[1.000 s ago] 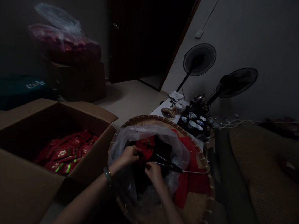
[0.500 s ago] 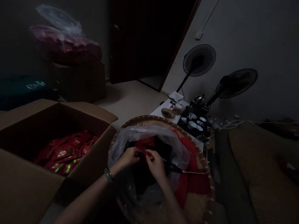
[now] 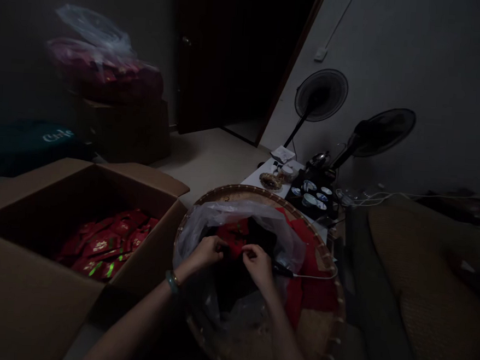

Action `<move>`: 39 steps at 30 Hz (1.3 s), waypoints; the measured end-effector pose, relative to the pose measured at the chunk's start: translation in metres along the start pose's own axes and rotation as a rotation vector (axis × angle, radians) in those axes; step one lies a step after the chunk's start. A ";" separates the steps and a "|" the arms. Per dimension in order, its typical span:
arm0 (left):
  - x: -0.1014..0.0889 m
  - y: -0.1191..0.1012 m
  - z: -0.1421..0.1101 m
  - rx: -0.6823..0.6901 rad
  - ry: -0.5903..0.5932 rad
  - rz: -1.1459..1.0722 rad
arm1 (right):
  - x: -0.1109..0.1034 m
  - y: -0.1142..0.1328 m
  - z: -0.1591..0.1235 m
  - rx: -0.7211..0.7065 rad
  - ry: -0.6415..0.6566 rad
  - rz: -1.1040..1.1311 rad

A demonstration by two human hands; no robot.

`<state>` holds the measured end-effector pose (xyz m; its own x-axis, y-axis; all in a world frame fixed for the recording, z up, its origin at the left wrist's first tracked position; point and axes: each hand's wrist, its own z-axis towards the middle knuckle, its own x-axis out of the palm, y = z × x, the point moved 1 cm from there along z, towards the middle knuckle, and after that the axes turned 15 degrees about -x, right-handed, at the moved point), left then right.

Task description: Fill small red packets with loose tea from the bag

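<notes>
The room is dim. My left hand (image 3: 207, 251) and my right hand (image 3: 258, 264) are both closed in a pinch on a small red piece (image 3: 234, 236) inside a clear plastic bag (image 3: 237, 223) full of dark material. The bag lies in a round woven bamboo tray (image 3: 320, 323) with red packets (image 3: 310, 283) spread on its right side. A green bangle sits on my left wrist. A dark thin tool with a white cord (image 3: 295, 273) lies just right of my right hand.
An open cardboard box (image 3: 19, 274) holding red packets (image 3: 104, 242) stands at left. Beyond the tray is a low white table (image 3: 265, 176) with a tea set (image 3: 311, 193), two standing fans (image 3: 320, 95), a dark door, and a bagged pile on a box (image 3: 103, 72). A woven mat (image 3: 423, 269) lies right.
My right hand rose from lower in the bag to meet my left hand at the red piece, then shifted slightly right. My left hand stayed almost still.
</notes>
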<state>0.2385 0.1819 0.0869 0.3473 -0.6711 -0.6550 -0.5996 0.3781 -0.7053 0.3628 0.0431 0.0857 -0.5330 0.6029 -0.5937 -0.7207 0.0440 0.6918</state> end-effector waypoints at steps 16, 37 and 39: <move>0.016 -0.004 -0.005 0.070 0.045 -0.115 | 0.006 0.003 0.019 0.103 0.253 -0.067; 0.016 0.009 -0.002 0.077 0.084 -0.266 | 0.001 0.030 0.007 -0.058 0.610 -0.257; 0.018 0.008 -0.002 0.076 0.081 -0.238 | 0.001 0.032 0.009 -0.011 0.623 -0.269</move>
<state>0.2388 0.1716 0.0699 0.4117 -0.7944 -0.4466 -0.4508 0.2484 -0.8574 0.3432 0.0517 0.1110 -0.4879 -0.0002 -0.8729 -0.8667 0.1185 0.4845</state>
